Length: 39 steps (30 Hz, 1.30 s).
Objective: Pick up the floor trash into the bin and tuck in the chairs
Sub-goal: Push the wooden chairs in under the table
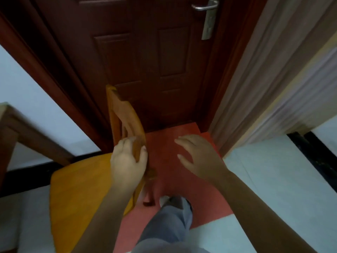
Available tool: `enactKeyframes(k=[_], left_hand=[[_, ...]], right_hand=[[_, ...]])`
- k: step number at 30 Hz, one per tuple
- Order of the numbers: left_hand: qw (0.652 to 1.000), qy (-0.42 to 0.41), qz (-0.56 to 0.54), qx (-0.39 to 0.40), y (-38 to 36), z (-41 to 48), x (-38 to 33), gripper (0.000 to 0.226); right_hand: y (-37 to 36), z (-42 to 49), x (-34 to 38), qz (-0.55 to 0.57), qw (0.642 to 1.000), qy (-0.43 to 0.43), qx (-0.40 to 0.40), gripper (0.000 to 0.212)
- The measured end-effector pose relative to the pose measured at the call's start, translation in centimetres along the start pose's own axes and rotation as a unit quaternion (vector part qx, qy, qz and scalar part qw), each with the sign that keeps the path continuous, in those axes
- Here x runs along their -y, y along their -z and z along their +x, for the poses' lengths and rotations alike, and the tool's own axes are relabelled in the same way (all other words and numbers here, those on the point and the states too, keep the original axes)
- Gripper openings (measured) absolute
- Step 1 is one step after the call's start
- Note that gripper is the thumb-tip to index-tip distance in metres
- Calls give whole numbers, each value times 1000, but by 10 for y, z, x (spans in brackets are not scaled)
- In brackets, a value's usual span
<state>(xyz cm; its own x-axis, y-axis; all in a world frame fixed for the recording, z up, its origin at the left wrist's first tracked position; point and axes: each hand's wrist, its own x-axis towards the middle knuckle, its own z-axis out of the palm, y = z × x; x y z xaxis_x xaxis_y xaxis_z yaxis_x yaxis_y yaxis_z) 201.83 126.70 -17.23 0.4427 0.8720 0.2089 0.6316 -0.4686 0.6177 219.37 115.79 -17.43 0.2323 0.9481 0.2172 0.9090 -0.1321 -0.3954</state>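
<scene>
Gripping the wooden chair (85, 189) backrest (125, 117), left hand (127, 161) steers it; right hand (198, 157) hovers, fingers spread, holding nothing.

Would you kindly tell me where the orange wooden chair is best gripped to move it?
Probably by the top rail of the orange wooden chair's backrest, from behind. That rail stands nearest the person, edge-on, and the left hand already wraps it; the right hand hovers open, free to take the rail too.
</scene>
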Motion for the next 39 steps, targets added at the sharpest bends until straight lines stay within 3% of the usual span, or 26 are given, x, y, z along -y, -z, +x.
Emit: enactKeyframes(k=[7, 15, 21, 25, 28, 31, 34, 39], left_hand=[[993, 104, -53, 6, -39, 81, 9, 39], [978, 193, -72, -24, -54, 88, 13, 42], [951, 287, -60, -96, -70, 80, 7, 32], [901, 391, -64, -173, -89, 76, -12, 34], [861, 452, 13, -234, -102, 75, -29, 49], [837, 470, 69, -273, -108, 76, -37, 51], [821, 470, 99, -308, -114, 76, -41, 45], [826, 444, 117, -326, -117, 77, -39, 37]], right_hand=[[-16, 136, -30, 5, 987, 132, 87, 45], [-57, 222, -28, 40, 935, 303, 180, 48], [-85, 272, -25, 38, 850, 462, 251, 45], [-96, 299, -20, 43, 764, 568, 303, 42], [-103, 314, -15, 47, 706, 626, 328, 38], [-109, 327, -7, 40, 650, 676, 344, 34], [-114, 329, -2, 30, 626, 701, 339, 28], [-123, 328, -3, 58, 626, 726, 280, 24]])
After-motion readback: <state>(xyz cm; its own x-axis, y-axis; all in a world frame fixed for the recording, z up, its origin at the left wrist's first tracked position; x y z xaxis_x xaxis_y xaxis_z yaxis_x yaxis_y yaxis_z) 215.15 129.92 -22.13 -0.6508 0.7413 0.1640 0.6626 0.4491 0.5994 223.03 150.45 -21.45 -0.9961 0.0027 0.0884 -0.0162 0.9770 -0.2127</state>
